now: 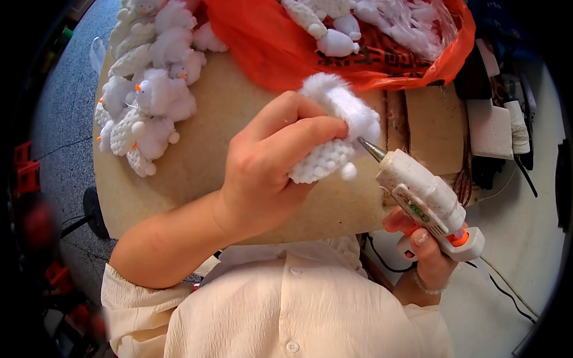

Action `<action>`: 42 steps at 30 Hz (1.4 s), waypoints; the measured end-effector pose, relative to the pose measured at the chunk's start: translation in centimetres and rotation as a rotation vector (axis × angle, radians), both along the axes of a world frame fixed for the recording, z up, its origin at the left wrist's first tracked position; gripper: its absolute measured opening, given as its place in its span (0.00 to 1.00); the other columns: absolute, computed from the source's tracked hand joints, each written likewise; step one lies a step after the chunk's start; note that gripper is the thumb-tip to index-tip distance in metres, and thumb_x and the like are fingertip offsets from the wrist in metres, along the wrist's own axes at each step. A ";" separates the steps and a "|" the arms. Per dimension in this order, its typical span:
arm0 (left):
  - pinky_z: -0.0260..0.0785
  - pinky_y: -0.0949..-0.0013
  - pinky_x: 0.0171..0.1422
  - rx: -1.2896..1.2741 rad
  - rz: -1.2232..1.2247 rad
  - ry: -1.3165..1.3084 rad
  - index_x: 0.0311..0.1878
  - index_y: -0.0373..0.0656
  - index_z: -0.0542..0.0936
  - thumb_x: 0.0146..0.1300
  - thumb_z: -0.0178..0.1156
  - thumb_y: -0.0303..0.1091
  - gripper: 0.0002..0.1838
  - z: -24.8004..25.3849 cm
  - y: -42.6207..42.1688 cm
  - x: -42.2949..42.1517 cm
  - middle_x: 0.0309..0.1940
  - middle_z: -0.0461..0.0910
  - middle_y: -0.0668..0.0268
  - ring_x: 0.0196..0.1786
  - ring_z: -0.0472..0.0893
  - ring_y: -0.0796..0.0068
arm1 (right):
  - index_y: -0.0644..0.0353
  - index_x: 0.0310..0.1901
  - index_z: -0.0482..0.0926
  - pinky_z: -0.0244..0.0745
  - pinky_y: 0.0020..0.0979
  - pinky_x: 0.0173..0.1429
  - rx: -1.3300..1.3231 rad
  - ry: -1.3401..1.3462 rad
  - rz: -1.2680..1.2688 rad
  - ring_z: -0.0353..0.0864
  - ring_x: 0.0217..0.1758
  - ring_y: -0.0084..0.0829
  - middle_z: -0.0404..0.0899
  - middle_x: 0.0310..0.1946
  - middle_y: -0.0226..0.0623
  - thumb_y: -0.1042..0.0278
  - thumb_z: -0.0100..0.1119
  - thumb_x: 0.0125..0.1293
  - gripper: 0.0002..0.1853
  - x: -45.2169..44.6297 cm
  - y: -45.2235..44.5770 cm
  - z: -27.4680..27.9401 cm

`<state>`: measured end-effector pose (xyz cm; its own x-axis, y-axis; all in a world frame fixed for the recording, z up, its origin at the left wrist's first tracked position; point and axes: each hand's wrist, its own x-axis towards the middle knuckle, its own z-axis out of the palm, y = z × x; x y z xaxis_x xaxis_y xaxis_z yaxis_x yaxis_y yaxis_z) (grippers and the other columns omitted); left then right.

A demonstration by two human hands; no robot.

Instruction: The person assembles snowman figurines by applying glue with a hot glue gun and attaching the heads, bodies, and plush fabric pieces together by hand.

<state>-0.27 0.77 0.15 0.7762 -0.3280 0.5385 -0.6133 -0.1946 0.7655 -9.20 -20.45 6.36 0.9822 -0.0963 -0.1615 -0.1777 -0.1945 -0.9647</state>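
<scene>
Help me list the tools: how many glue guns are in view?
1: the white glue gun, in the right hand, its tip at the white plush piece in the left hand. Others could be hidden.

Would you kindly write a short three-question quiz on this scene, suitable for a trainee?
1. Who or what holds the white plastic glue gun with the metal nozzle?
A) a table clamp
B) the right hand
C) a wire stand

2. True or false: the crumpled orange-red plastic bag lies at the far side of the pale tan tabletop, beyond the left hand.

3. What does the left hand hold, with the nozzle tip at or very near it?

Key:
1. B
2. True
3. A small white plush piece with fluffy and knobbly fabric; whether the tip touches it is hard to tell.
</scene>
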 end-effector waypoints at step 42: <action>0.65 0.73 0.36 -0.605 -0.196 0.791 0.49 0.36 0.77 0.57 0.63 0.23 0.15 -1.0 0.2 0.0 0.37 0.78 0.65 0.33 0.73 0.77 | 0.73 0.47 0.75 0.75 0.28 0.35 0.069 0.053 -0.081 0.79 0.27 0.28 0.79 0.25 0.40 0.57 0.66 0.50 0.29 -1.0 -0.6 -1.0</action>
